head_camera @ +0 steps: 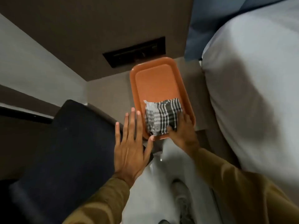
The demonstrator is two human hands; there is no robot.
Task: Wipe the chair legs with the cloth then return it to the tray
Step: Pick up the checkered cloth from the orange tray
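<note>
An orange tray (155,81) lies on a brown surface in the middle of the view. A folded black-and-white checked cloth (161,115) rests in the tray's near end. My right hand (182,131) grips the cloth's near right edge, fingers tucked under it. My left hand (131,143) hovers flat just left of the tray with fingers spread, its thumb touching the tray's near corner. A dark chair seat (69,151) sits at lower left; its legs are hidden.
A bed with white bedding (252,88) fills the right side. A dark wall panel (135,51) sits behind the tray. White-trousered legs and a grey shoe (181,196) show below my hands.
</note>
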